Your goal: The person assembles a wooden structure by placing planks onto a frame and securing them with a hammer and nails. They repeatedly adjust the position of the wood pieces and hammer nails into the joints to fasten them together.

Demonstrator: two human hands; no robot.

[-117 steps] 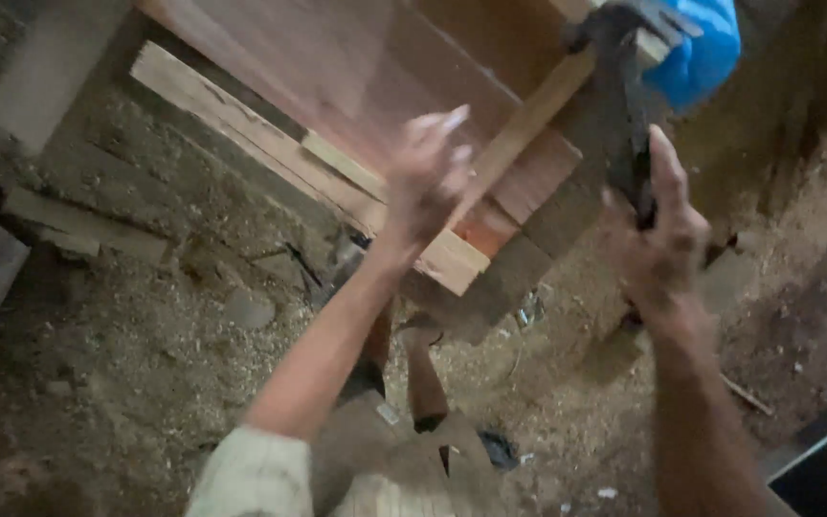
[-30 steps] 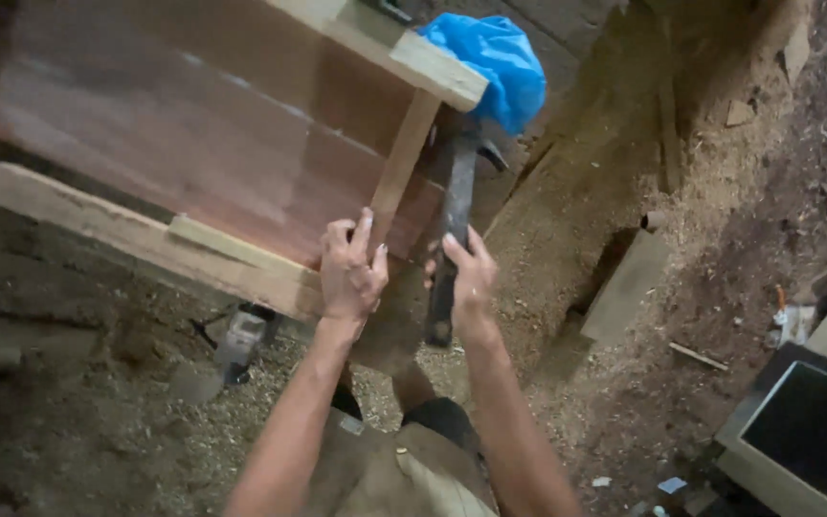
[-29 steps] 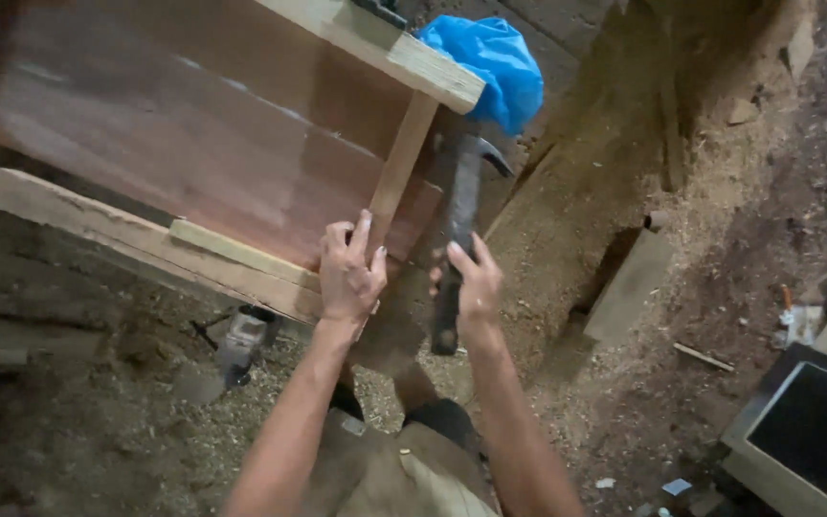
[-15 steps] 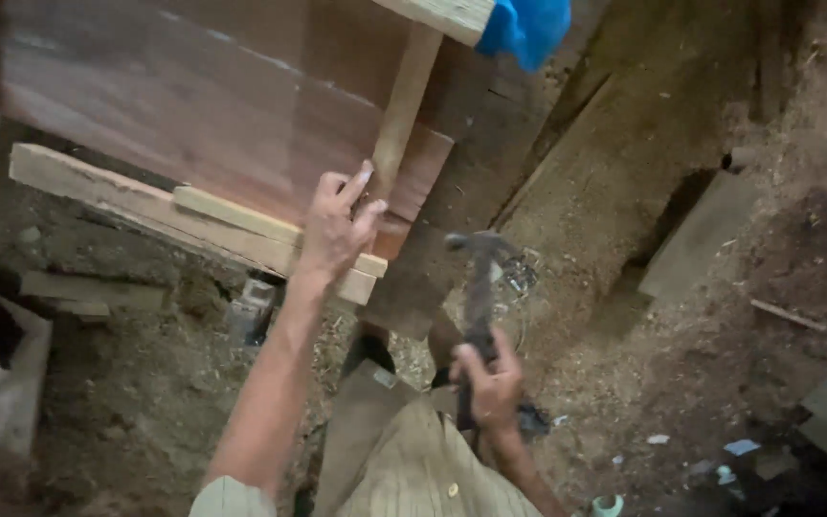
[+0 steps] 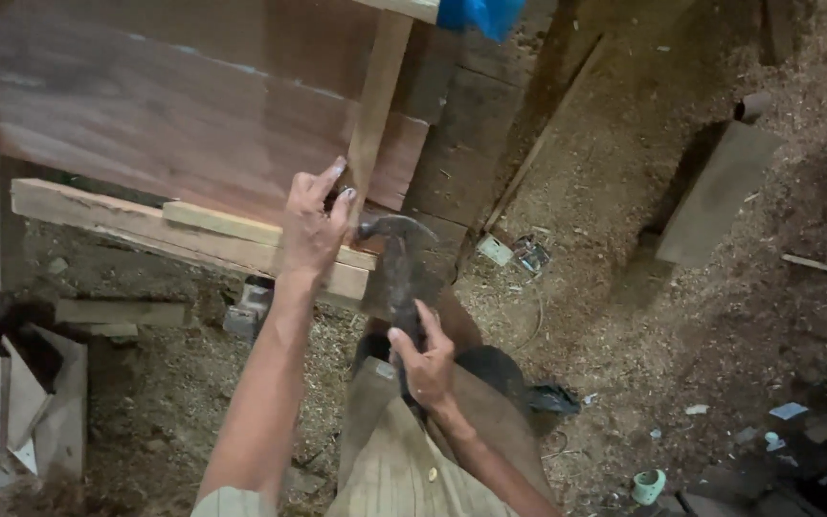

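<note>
Right hand (image 5: pixel 425 362), low at centre frame: fingers clamped round the handle of a dark claw hammer (image 5: pixel 397 268), head up by the pale wooden strip (image 5: pixel 375 105). Left hand (image 5: pixel 313 222), just above and left: fingertips pinched together against that strip, over the reddish board (image 5: pixel 174 115). Sawdust-strewn ground (image 5: pixel 643 316) at right.

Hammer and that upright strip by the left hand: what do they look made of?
Hammer in the right hand: dark, dull head and shaft, probably steel, though the grip is hidden.
Upright strip under the left hand: pale, raw sawn wood, unfinished.
Panel behind: reddish-brown wood, smooth face, maybe plywood.
</note>
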